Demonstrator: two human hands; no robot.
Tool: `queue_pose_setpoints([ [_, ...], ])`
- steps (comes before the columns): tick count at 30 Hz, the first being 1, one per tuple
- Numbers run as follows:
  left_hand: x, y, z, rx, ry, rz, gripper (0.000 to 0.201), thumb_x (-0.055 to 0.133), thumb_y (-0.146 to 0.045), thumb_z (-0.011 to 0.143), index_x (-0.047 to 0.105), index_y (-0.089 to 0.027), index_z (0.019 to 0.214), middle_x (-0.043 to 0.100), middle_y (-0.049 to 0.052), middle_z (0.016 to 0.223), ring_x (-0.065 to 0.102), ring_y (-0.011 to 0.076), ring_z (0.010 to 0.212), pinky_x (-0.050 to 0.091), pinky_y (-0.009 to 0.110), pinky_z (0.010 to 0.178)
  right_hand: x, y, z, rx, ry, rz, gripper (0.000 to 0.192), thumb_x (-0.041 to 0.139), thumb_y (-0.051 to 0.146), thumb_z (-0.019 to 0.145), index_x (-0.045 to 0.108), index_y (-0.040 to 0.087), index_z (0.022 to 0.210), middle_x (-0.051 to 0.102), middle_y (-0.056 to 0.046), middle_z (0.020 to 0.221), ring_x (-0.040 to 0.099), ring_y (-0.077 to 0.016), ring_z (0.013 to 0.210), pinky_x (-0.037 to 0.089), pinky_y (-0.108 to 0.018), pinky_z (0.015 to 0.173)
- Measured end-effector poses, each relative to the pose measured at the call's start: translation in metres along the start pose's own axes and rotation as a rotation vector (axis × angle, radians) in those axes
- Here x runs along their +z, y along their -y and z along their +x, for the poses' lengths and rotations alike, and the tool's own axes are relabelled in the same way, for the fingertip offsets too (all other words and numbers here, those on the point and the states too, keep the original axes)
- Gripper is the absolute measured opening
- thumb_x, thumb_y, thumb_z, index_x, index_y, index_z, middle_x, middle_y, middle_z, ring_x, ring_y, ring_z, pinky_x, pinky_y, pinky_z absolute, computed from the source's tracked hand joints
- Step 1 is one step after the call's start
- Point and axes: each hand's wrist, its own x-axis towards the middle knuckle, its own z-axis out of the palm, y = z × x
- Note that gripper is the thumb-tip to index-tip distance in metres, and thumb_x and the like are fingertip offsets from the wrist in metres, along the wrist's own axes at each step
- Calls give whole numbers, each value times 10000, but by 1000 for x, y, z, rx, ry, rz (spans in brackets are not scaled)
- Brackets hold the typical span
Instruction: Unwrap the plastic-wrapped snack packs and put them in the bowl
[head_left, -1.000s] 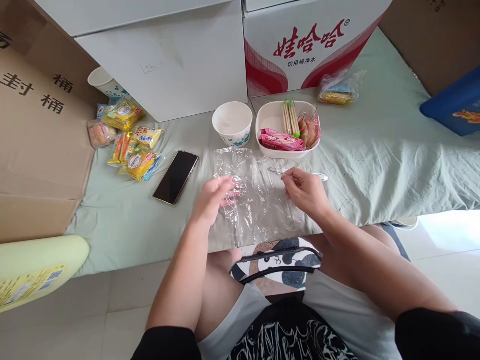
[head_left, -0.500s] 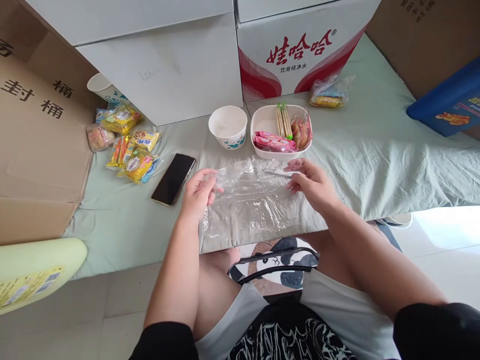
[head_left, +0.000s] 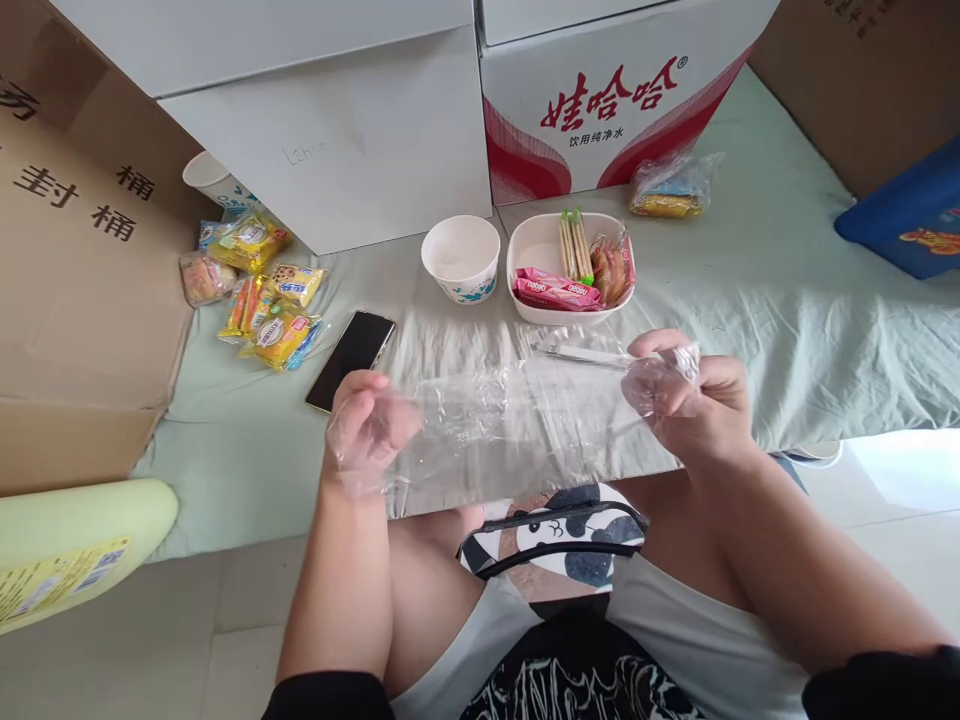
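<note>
A clear plastic bag (head_left: 502, 410) is stretched sideways between my two hands, above the cloth near the front edge. My left hand (head_left: 367, 425) is closed on its left end, with film over the fingers. My right hand (head_left: 690, 395) grips the right end, where the film bunches around the fingers. Behind the bag, a thin white and silver tool, perhaps a knife (head_left: 589, 355), lies with its right end near my right fingers. Beyond stand a white paper bowl (head_left: 461, 250) and a white tray (head_left: 536, 240) holding pink packets (head_left: 555, 290), wrapped sticks (head_left: 576, 245) and a reddish wrapped snack (head_left: 611, 270).
A black phone (head_left: 351, 355) lies left of the bowl. Several wrapped snacks (head_left: 277, 335) are piled further left. White cartons (head_left: 337, 150) wall off the back, with a bagged snack (head_left: 670, 190) before them. A blue container (head_left: 907, 215) stands at right, a yellow-green one (head_left: 82, 520) at left.
My hands have moved apart and slightly nearer to me, drawing the plastic bag wider between them. Film now covers parts of both hands' fingers. The view has shifted slightly.
</note>
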Motion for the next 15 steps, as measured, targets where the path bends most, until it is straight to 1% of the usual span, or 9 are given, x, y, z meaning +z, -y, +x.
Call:
queue_pose_setpoints([
  [1, 0, 2, 3, -21, -35, 22, 213, 850, -459, 758, 776, -275, 838, 487, -82, 375, 312, 50, 265, 259, 175, 326, -2, -2, 0, 1, -7, -24, 332, 855, 339, 798, 676, 220, 545, 735, -33, 990, 504, -61, 539, 352, -255, 456],
  [3, 2, 8, 14, -79, -141, 94, 218, 898, -373, 682, 772, -231, 788, 570, -44, 451, 414, 57, 335, 258, 165, 344, -6, -10, 4, 13, -74, -69, 342, 845, 314, 802, 654, 215, 536, 723, -30, 997, 541, -82, 614, 359, -253, 486],
  [5, 6, 12, 24, -105, -205, 92, 240, 923, -327, 612, 753, -212, 736, 605, -26, 512, 480, 67, 411, 307, 168, 384, -9, -16, 8, 36, -144, -56, 354, 835, 274, 796, 617, 199, 527, 709, -23, 1003, 497, -66, 592, 331, -250, 477],
  [6, 7, 12, 27, -106, -214, 59, 256, 933, -325, 586, 740, -215, 712, 602, -27, 528, 492, 70, 437, 337, 175, 408, -10, -18, 10, 55, -160, -26, 355, 832, 253, 787, 600, 191, 527, 700, -18, 1009, 451, -50, 558, 312, -249, 464],
  [8, 8, 9, 28, -104, -193, -34, 296, 950, -349, 553, 701, -227, 656, 565, -38, 544, 488, 72, 465, 385, 198, 451, -11, -16, 12, 97, -157, 57, 367, 837, 229, 764, 565, 177, 525, 679, -8, 1025, 373, -26, 514, 280, -245, 440],
  [9, 7, 8, 26, -105, -169, -81, 331, 956, -373, 544, 667, -228, 616, 532, -43, 547, 475, 72, 469, 399, 211, 467, -12, -13, 12, 116, -145, 95, 395, 849, 229, 748, 537, 169, 514, 668, -5, 1034, 362, -22, 512, 275, -242, 435],
  [12, -1, 5, 21, -122, -65, -158, 493, 939, -457, 548, 522, -199, 495, 414, -40, 544, 400, 67, 445, 387, 239, 464, -14, -3, 9, 146, -90, 134, 541, 876, 296, 708, 424, 149, 450, 653, -16, 1061, 409, -34, 530, 294, -246, 432],
  [13, -3, 6, 20, -142, -37, -141, 512, 925, -461, 555, 497, -191, 472, 413, -32, 553, 388, 68, 445, 379, 245, 461, -14, -1, 8, 155, -72, 98, 555, 868, 308, 702, 408, 152, 434, 655, -27, 1062, 428, -42, 540, 310, -252, 438],
  [15, -5, 10, 23, -195, -30, -42, 415, 890, -380, 563, 538, -188, 457, 499, -3, 607, 422, 78, 481, 393, 253, 482, -15, -1, 9, 170, -82, -47, 485, 824, 270, 701, 435, 170, 429, 660, -51, 1011, 482, -71, 588, 348, -259, 466],
])
